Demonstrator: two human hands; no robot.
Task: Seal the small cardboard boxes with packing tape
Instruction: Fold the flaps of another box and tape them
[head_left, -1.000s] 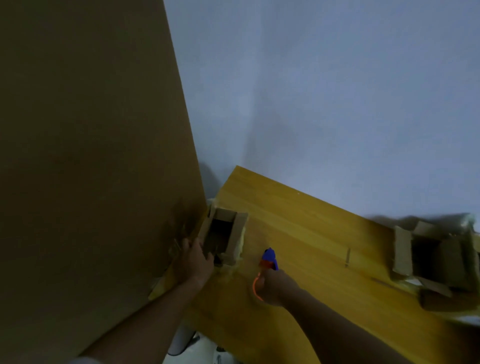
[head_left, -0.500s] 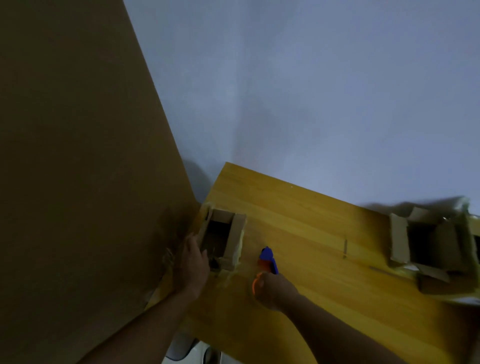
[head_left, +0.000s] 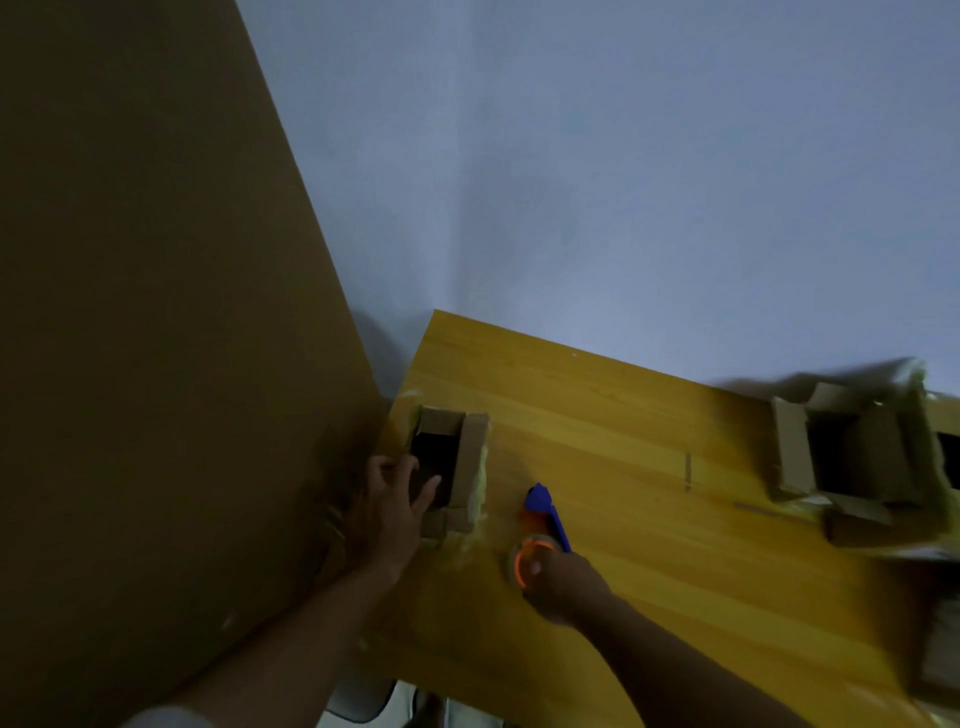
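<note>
matt cardboard boxes (head_left: 447, 467) – glossy wooden table (head_left: 623, 415) – plastic tape dispenser (head_left: 543, 512)

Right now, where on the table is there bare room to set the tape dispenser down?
The widest bare patch of the table lies between the open small box the left hand touches and the open boxes at right. It is crowded close by the small box, where the right hand grips the tape dispenser.
</note>
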